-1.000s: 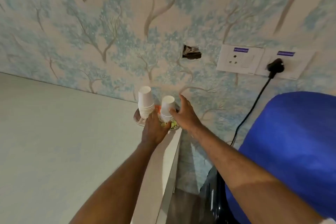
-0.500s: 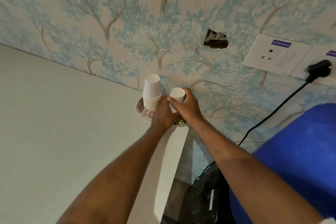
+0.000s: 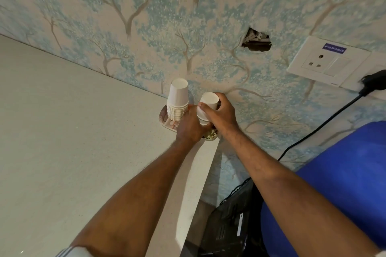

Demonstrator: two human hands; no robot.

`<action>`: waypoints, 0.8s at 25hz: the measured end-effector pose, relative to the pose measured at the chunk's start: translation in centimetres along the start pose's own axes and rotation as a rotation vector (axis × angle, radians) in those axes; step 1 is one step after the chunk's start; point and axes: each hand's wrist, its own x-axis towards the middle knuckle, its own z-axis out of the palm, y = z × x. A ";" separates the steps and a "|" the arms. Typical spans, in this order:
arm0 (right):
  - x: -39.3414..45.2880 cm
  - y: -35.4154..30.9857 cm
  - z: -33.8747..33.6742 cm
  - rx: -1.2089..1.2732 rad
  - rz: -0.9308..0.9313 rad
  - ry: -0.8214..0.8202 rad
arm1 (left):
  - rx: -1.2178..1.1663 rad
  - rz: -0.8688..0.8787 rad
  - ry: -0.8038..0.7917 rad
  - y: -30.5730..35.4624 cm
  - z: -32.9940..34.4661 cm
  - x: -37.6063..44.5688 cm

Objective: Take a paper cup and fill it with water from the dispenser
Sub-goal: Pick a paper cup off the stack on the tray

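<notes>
**Both hands on the shorter cup stack at the desk's corner**

Two stacks of upturned white paper cups stand on a small patterned tray (image 3: 164, 116) at the far right corner of the pale desk (image 3: 73, 142), close against the wall with its blue tree wallpaper (image 3: 146, 16). The taller stack (image 3: 177, 100) is on the left and stands free, with no finger on it. The shorter stack (image 3: 205, 106) is just to its right.

The right hand (image 3: 221, 115) is curled around the top cup of the shorter stack, thumb on the near side and fingers wrapped round the far side, so it is closed on that cup. The left hand (image 3: 191, 127) lies against the lower part of the same stack, its fingers bent in towards the cups; it touches the stack, but whether it truly grips it cannot be told, since the fingertips are hidden behind the right hand and the cups.

To the right, below the desk's edge, the blue water bottle (image 3: 344, 183) of the dispenser fills the lower corner of the view, well apart from the cups. A black cable (image 3: 313, 131) runs up the wall from behind it to a plug (image 3: 373, 81) in a white socket plate (image 3: 325, 60). A ragged hole (image 3: 257, 41) shows in the wall above the cups.
</notes>
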 end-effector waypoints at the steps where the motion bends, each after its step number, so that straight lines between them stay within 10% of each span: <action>1: 0.2 -0.4 -0.2 0.022 0.001 0.006 | 0.000 0.000 -0.003 0.1 -0.1 -0.1; 12: -1.5 -4.7 -4.8 0.405 -0.015 0.196 | 0.095 -0.102 -0.086 1.5 -1.0 -0.4; 20: -10.0 -4.3 -8.0 0.900 0.339 0.216 | 0.068 -0.048 0.028 4.0 -2.7 -6.2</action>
